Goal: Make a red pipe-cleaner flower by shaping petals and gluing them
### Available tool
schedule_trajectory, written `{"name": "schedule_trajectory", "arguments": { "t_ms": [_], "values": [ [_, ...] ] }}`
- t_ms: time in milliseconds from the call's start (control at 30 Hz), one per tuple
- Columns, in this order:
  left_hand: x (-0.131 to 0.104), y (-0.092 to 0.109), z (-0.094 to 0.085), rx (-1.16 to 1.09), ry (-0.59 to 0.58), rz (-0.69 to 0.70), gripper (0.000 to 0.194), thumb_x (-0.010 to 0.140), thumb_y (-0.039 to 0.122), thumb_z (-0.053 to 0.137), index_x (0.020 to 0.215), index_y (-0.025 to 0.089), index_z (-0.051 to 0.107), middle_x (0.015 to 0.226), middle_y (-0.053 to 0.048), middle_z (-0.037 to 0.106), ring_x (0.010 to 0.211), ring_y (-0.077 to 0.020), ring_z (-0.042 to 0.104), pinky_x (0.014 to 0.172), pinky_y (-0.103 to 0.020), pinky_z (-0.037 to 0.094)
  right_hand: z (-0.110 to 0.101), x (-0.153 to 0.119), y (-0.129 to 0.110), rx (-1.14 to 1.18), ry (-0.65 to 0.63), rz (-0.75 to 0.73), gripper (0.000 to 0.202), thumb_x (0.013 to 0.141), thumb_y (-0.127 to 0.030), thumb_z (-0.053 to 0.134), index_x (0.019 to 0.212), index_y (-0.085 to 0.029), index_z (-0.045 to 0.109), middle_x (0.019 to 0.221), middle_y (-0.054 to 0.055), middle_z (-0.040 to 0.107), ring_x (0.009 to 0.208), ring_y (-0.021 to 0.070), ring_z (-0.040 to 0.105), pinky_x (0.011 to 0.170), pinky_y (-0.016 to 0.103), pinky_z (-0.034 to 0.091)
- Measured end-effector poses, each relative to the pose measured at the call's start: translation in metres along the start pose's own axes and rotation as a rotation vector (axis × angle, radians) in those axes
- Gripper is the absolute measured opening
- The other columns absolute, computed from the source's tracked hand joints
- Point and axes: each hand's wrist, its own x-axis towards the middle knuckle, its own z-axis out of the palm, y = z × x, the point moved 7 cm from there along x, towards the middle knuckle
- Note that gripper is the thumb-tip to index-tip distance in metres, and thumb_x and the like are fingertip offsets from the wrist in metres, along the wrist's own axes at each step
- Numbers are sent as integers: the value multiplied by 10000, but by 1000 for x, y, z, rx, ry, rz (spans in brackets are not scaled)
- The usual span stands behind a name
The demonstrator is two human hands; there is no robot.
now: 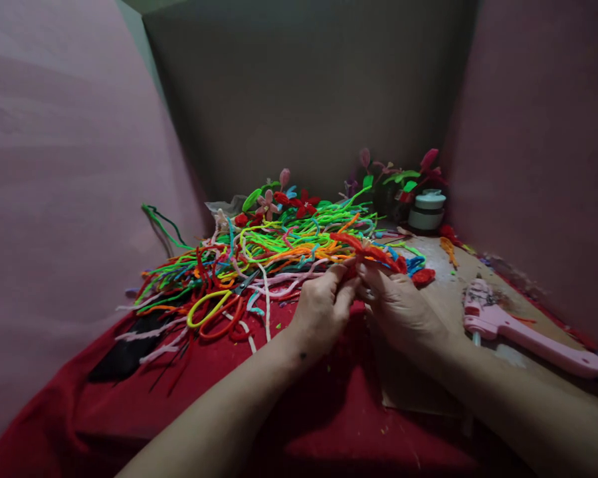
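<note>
Both my hands meet over the near edge of a heap of coloured pipe cleaners, fingers closed round the base of a red pipe-cleaner flower. Its long red petals spread out above my fingertips, with a pale centre between them. My left hand pinches from the left with its thumb toward the flower. My right hand, wearing a ring, pinches from the right. The exact spot each hand grips is hidden by the fingers. A separate-looking red petal shows just beyond my right hand.
Scissors with yellow and red handles lie left of my hands, near a black flat object. At right, a pink glue gun rests on a brown board. Finished flowers and a lidded jar stand behind.
</note>
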Motion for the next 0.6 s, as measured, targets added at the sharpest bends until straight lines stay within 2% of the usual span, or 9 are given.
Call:
{"name": "schedule_trajectory", "arguments": {
  "t_ms": [100,200,300,400,500,600],
  "values": [
    [-4,9,2,332,61,219,220,863,226,418,986,121,568,770,-74,623,612,-139,546,608,-266,424,0,-1,-5,-68,5,-64,126,754,-287,661,859,-225,694,825,-2,666,711,130,559,647,248,437],
    [-6,7,1,364,75,252,268,872,201,374,1042,113,561,745,-70,636,565,-126,536,576,-250,418,0,-2,-6,-113,2,-100,145,772,-275,647,903,-243,698,820,-3,680,736,136,577,649,248,450],
    [-3,1,-2,194,79,132,264,871,217,396,1048,159,584,646,-6,600,522,-94,507,543,-208,406,1,-2,-5,-136,-16,-94,189,784,-288,635,962,-251,686,844,7,687,753,144,593,639,253,469],
    [-1,-6,-1,-74,53,-44,245,863,266,436,1008,175,610,513,50,495,421,-69,420,459,-190,365,2,-3,-5,-159,-30,-94,213,786,-313,628,985,-252,677,832,11,688,711,142,598,633,262,482],
    [-1,-9,2,-295,13,-188,192,839,317,487,830,161,599,480,68,425,361,-53,358,372,-182,306,6,-5,-7,-198,-51,-73,201,796,-348,608,952,-244,681,698,5,671,649,151,597,599,270,485],
    [0,-9,4,-387,-29,-245,243,836,339,502,678,156,528,469,65,427,326,-47,365,332,-178,271,14,-7,-11,-244,-110,-54,208,833,-362,552,893,-217,688,597,8,639,624,161,597,574,272,479]
  ]
}}
